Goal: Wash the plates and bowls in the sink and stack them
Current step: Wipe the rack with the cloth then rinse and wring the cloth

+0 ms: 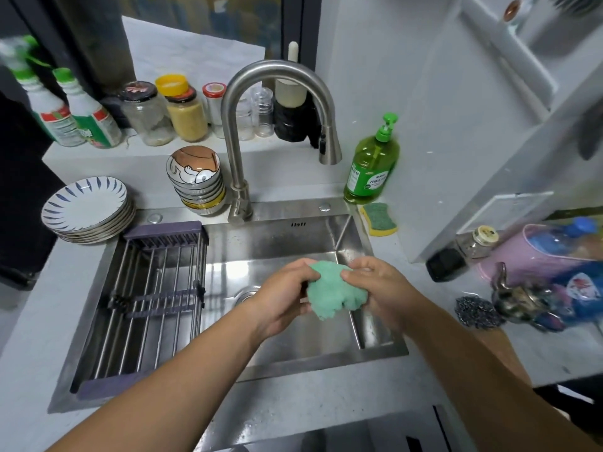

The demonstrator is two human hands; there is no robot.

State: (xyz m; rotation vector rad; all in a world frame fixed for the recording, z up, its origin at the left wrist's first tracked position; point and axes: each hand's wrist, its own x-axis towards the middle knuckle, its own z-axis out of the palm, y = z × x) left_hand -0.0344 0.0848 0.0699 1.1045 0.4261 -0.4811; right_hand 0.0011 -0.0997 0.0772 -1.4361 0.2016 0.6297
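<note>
Head view shows your left hand (284, 298) and right hand (378, 288) bunching a green cloth (329, 288) over the sink (293, 243), each grip curled tight on it. Your plates (88, 207) sit stacked on the surface left of the sink, and the bowls (195, 181) stand stacked beside the faucet (241, 125). That bowl stack looks tall and tilted, so a careless wet reach past the faucet could topple it.

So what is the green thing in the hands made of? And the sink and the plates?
The green cloth looks like soft, fuzzy microfibre: it bunches and crumples where the left hand and right hand grip it. The sink looks like brushed stainless steel, grey with dull reflections. The plates seem glazed ceramic, glossy white with blue painted strokes.
</note>
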